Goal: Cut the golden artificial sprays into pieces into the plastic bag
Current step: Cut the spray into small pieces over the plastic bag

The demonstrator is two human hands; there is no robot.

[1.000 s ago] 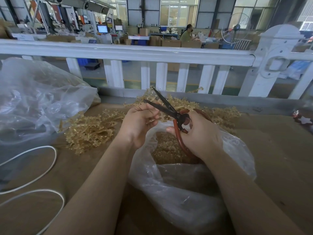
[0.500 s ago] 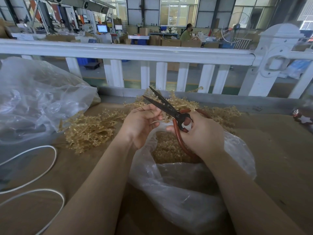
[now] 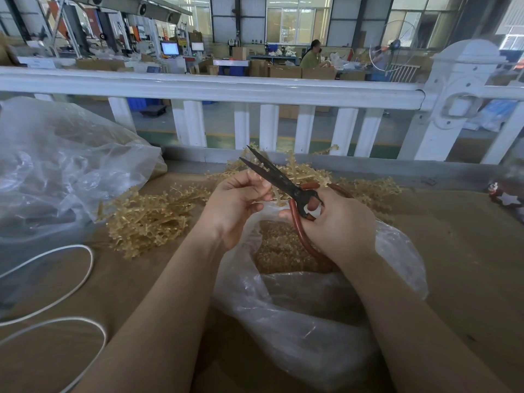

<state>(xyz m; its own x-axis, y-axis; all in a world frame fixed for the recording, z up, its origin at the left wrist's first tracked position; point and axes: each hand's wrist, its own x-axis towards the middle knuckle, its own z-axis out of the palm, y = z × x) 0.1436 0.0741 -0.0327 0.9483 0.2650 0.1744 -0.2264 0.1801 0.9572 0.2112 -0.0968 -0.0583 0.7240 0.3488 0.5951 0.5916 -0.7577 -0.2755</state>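
Observation:
Over the open mouth of a clear plastic bag [image 3: 306, 321], my left hand [image 3: 235, 202] pinches a short golden stem piece [image 3: 276, 194] between fingers and thumb. My right hand [image 3: 337, 225] grips the red handles of black-bladed scissors [image 3: 272, 174], whose blades are slightly apart and point up and left, just beside the stem. Cut golden bits [image 3: 280, 248] lie inside the bag. Uncut golden sprays [image 3: 147, 217] are heaped on the brown table [image 3: 459, 251] to the left and behind my hands.
A large crumpled clear bag [image 3: 65, 165] sits at the left. White cord loops [image 3: 56, 282] lie at the near left. A white railing [image 3: 215, 86] runs along the table's far edge. A small red ornament with a star [image 3: 506, 197] rests at the right edge.
The scissor blades have narrowed a little. My left hand has shifted slightly toward the blades with the stem. The view has barely moved.

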